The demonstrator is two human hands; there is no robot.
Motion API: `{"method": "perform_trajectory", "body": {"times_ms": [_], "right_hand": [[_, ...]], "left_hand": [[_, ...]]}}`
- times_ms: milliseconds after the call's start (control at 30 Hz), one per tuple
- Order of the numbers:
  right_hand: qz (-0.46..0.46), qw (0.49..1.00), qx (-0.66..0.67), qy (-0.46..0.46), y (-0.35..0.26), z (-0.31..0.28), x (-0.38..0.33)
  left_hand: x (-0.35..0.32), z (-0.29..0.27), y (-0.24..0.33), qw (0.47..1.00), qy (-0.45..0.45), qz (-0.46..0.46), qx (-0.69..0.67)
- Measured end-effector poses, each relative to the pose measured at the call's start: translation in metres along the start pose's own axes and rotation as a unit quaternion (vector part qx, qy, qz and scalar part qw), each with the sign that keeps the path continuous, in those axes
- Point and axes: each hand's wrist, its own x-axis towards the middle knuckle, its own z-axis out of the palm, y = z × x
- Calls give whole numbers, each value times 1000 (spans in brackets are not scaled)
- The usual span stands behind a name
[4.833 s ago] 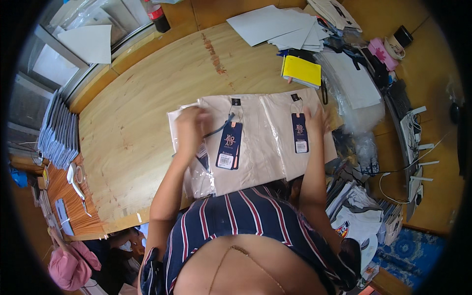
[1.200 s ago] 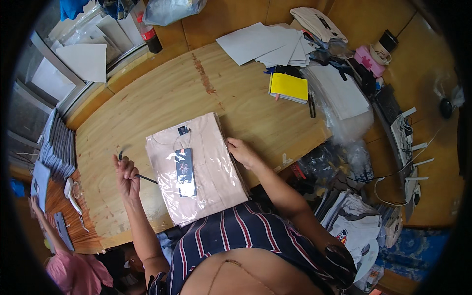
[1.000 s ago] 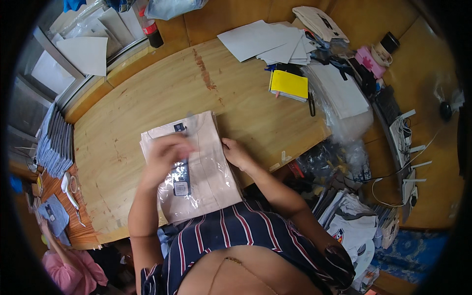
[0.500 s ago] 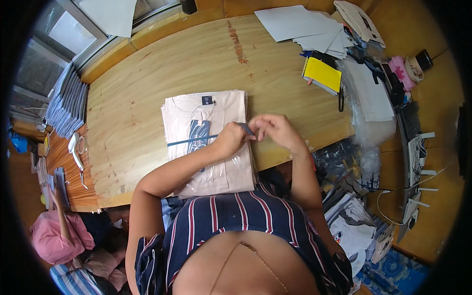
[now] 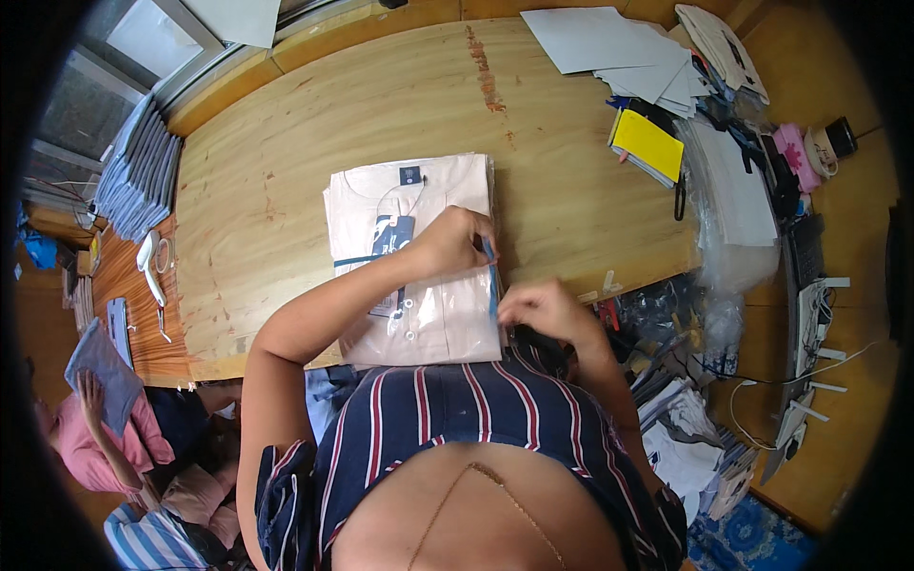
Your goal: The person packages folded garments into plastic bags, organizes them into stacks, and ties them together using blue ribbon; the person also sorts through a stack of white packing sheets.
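Note:
A folded pale pink shirt (image 5: 419, 247) in a clear bag lies on the wooden table (image 5: 286, 143), with a dark hang tag (image 5: 388, 235) on its chest. A thin blue band (image 5: 354, 259) crosses the shirt and turns down along its right edge. My left hand (image 5: 455, 243) reaches across the shirt and pinches the band at the right edge. My right hand (image 5: 541, 306) sits just below and to the right, fingers closed at the band's lower end.
A yellow notepad (image 5: 647, 143) and white sheets (image 5: 609, 43) lie at the far right. Clear plastic bags (image 5: 733, 205) and clutter fill the right side. A stack of grey-blue folded items (image 5: 138, 171) stands at the left edge. Another person in pink (image 5: 90, 433) sits lower left.
The view has shifted so the shirt sits nearer the middle. My two hands, together at the shirt's right edge, have drawn apart along the blue band, the right one moving down.

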Motion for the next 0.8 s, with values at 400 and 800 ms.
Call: {"method": "perform_trajectory", "body": {"times_ms": [400,800], "right_hand": [[-10,999,-32,33,10,-15,56],[61,979,-195,2,42,-28,27]], "left_hand": [[-13,-13,17,856,50,337,388],[-64,-24,-2,950,284,124,34]]}}
